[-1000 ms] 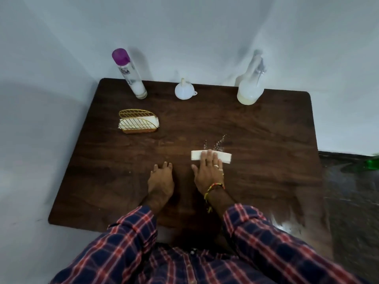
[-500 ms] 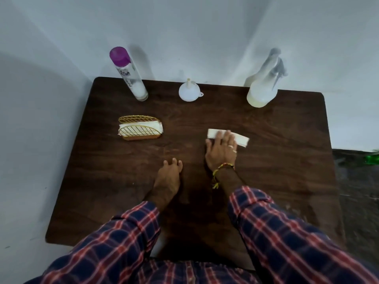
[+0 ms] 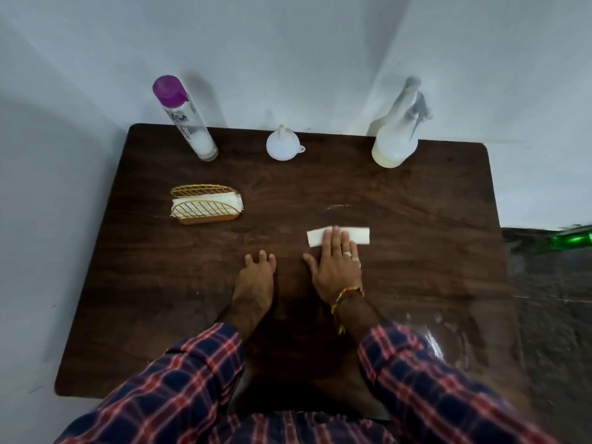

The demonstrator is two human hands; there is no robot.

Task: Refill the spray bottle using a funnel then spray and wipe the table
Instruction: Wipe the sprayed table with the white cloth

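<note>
table (image 3: 416, 251): dark glossy wood | funnel (image 3: 283, 147): white plastic | napkin holder (image 3: 205, 209): gold wire

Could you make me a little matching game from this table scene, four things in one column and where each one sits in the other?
Things:
1. funnel
2. spray bottle
3. folded tissue
4. napkin holder

Places:
A. under the right hand's fingers
B. far right corner of the table
C. left side, in front of the purple-capped can
D. middle of the far edge, spout up

Pairs: 1-D, 2-B, 3-A, 4-C
</note>
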